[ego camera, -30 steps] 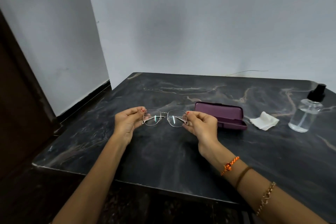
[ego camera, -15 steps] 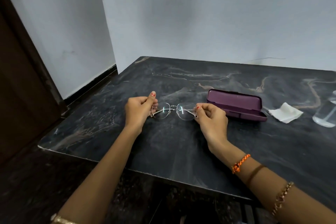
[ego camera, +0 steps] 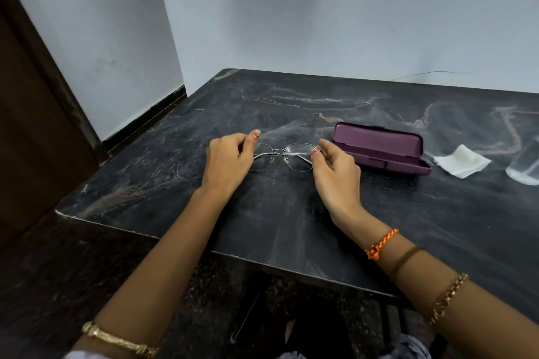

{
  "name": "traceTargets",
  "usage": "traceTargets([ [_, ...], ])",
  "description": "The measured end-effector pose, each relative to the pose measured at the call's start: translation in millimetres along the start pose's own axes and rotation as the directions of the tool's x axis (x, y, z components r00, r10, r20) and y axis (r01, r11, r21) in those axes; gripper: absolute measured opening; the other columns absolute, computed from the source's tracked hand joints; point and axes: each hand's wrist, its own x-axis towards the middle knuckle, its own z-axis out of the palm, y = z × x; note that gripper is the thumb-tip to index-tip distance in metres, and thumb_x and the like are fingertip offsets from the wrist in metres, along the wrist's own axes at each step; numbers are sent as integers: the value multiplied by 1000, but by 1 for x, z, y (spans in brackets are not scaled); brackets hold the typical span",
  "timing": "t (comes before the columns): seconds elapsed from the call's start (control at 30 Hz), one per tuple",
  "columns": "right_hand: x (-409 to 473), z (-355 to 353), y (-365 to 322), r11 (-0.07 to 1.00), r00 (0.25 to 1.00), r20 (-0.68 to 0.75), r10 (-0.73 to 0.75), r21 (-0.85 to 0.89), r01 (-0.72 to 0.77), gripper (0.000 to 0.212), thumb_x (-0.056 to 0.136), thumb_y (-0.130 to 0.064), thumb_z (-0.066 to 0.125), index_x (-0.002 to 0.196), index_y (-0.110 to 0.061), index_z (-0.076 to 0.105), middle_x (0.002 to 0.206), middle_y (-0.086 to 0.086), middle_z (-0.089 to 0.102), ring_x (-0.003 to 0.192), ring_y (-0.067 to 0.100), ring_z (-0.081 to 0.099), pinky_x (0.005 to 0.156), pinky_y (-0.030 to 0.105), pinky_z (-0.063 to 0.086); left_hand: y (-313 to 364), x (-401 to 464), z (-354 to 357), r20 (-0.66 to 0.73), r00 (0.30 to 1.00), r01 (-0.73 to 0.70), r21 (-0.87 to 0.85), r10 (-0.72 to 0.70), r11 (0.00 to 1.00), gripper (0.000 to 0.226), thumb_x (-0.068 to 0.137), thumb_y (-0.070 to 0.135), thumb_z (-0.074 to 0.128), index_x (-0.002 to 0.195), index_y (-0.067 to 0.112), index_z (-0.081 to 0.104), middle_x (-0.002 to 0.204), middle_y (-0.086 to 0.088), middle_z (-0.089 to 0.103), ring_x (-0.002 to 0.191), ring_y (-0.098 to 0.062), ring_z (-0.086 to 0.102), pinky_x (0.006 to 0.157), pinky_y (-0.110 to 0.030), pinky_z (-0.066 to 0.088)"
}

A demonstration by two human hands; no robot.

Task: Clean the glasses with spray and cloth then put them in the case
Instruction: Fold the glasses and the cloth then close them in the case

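Two hands: both are meeting at the glasses [ego camera: 281, 156], one at each end of the frame, in the single head view.
Left hand [ego camera: 229, 162]: it is curling loosely round the left end of the frame, thumb raised with its nail showing, the other fingers folded and partly hiding the left lens.
Right hand [ego camera: 335, 167]: it is pinching the right end of the frame between thumb and fingertip [ego camera: 315, 153], the remaining fingers hanging relaxed and half open.
Glasses: they are sitting low over the table [ego camera: 291, 224], toward its middle and well in from the near edge; whether they are touching the surface I cannot tell.
Why held so: gripping the ends is likely keeping fingers off the lenses and steadying the thin frame.
Case [ego camera: 379, 147]: it is lying just right of the right hand, lid raised, seemingly ready to receive the glasses.
Cloth [ego camera: 460, 161]: it is resting crumpled beside the case, toward the right edge, within easy reach.
Spray bottle [ego camera: 525, 166]: only its clear base is showing at the right edge of the view.
Stage: neither spray nor cloth is in hand, so the cleaning is not under way.
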Motion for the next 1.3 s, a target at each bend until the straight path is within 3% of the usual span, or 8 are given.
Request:
traceTargets([
  [0.17,0,0,1,1000,998,59,14,-8,-13,41,92,-17,48,132,-6,45,120,4,62,103,6,53,90,17,37,0,-1,-1,-5,1000,-22,-4,22,1000,39,95,28,45,74,0,62,70,-20,68,61,-31,60,60,-37,47],
  [0.3,0,0,1,999,996,89,15,-35,-12,43,92,-17,47,134,-7,42,132,7,54,120,17,50,96,22,35,0,-1,-1,2,1000,-18,-4,18,1000,35,95,28,45,78,4,64,70,-17,68,61,-27,61,59,-29,43],
  [0.43,1,-1,0,999,994,111,7,-52,-1,46,92,-16,47,136,-7,38,137,8,49,125,19,46,104,28,36,-1,-1,0,11,999,-35,17,35,999,36,95,28,45,81,2,65,71,-18,69,63,-29,62,61,-34,47],
  [0.63,0,-1,-1,997,995,103,-2,-75,10,46,92,-18,48,135,-6,38,134,9,52,104,11,53,95,24,37,0,0,1,44,997,-65,74,62,995,36,96,27,44,90,0,67,74,-18,70,70,-31,64,71,-41,51],
  [0.8,0,1,-1,995,995,100,2,-101,8,46,91,-18,47,135,-5,39,134,12,52,113,18,52,98,26,37,-1,0,2,52,996,-72,114,66,991,37,96,27,44,79,0,64,71,-17,69,65,-30,61,64,-34,45],
  [1.0,-2,2,0,991,994,110,-26,-125,40,47,91,-17,48,134,-3,37,134,14,50,123,25,46,100,30,34,3,-4,2,23,997,-76,145,74,986,31,95,22,48,80,-1,63,49,1,43,51,-19,40,56,-27,30],
  [1.13,-9,-2,0,983,994,83,-69,-165,82,45,91,-17,48,132,-4,37,131,13,52,120,25,48,94,28,33,9,-7,-1,-17,991,-126,139,130,982,24,93,17,51,101,-2,63,83,-16,67,74,-28,59,70,-34,47],
  [1.3,-28,-16,-7,930,960,60,-273,-238,279,39,88,-13,49,125,-6,42,122,10,53,114,22,47,91,21,31,21,-14,-7,-14,967,-249,190,256,950,27,90,11,55,112,-4,58,110,-22,60,107,-36,53,89,-42,45],
])
